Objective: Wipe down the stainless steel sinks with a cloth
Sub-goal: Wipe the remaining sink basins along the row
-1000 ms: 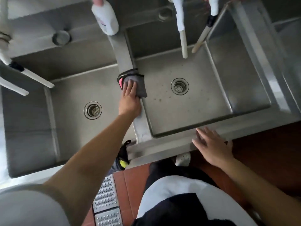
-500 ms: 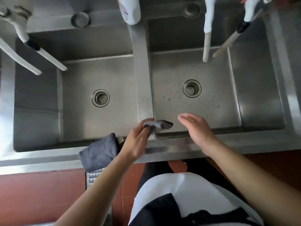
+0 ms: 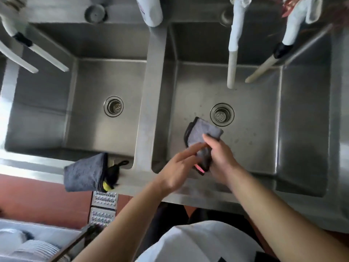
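From the head view, my right hand (image 3: 221, 157) is closed around the grey cloth (image 3: 203, 138), thumb over the top and fingers wrapped under its lower end, where a pink tag and black edging show. My left hand (image 3: 177, 172) is open, fingers spread, with its fingertips (image 3: 198, 146) touching the cloth's near side — it presses rather than clamps. The cloth sits just right of frame centre, above the floor of the right sink (image 3: 264, 138), its upper corner just beside the right drain (image 3: 222, 114); I cannot tell whether it touches the steel. Small specks dot the basin floor right of the cloth.

The divider (image 3: 149, 103) runs down the middle of the frame between the two basins. The left sink (image 3: 90, 129) fills the left half, its drain (image 3: 113, 106) near its centre. A second grey cloth (image 3: 83, 175) hangs over the front rim at lower left, a black strap with a yellow bit just beside it.

At the top of the frame, white faucet spouts (image 3: 232, 59) reach over the right basin, two more slant in at upper left, and a white bottle (image 3: 151, 10) stands at the head of the divider. Below the rim — red floor tiles (image 3: 37, 197) and a metal floor grate (image 3: 103, 207).
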The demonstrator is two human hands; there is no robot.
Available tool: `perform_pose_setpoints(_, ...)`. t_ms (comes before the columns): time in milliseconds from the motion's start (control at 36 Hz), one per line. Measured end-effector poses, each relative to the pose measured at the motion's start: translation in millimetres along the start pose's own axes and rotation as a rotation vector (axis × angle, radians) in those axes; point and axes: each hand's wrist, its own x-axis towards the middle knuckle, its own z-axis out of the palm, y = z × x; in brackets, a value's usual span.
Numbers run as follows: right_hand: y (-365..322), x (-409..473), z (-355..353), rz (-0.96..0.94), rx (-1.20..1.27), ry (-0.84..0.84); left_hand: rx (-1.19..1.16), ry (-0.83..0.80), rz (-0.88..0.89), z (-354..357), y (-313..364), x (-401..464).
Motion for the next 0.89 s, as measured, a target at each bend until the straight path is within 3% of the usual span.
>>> perform_pose_setpoints(83,-6.0,39.6,-30.2,0.150,0.120,0.048,0.262,0.165,0.070,-25.1,2.2,28.6)
perform_pose_setpoints(167,-14.5,76.7,-51.9,0.115,-0.017,0.177,0.583,0.534,0.189,-60.7,-3.2,65.7)
perform_pose_setpoints(250,-26.8,111.9,-61.0,0.039,-0.149,0.266,0.865,0.798,0.113,-91.6,-9.9,99.4)
perform_pose_setpoints(417,-79.2,198.9,-64.7,-0.280,-0.517,0.420,1.187,0.747,0.126,-112.4,-34.6,139.5)
perform_pose_setpoints(556,-127.4,267.3,-82.0,-0.482,-0.763,0.595,1.247,0.813,0.323,-113.6,-46.7,143.4)
perform_pose_setpoints(667,-137.0,303.9,-112.1,-0.639,-1.054,0.673,1.220,0.834,0.328,-111.9,-44.7,145.1)
perform_pose_setpoints(806,-88.8,339.1,-104.2,-0.583,-1.537,0.491,1.209,0.846,0.326,-111.7,-40.7,146.6)
perform_pose_setpoints(889,-45.6,349.1,-68.9,-0.474,-1.665,0.471,1.208,0.852,0.325,-113.0,-41.7,146.9)
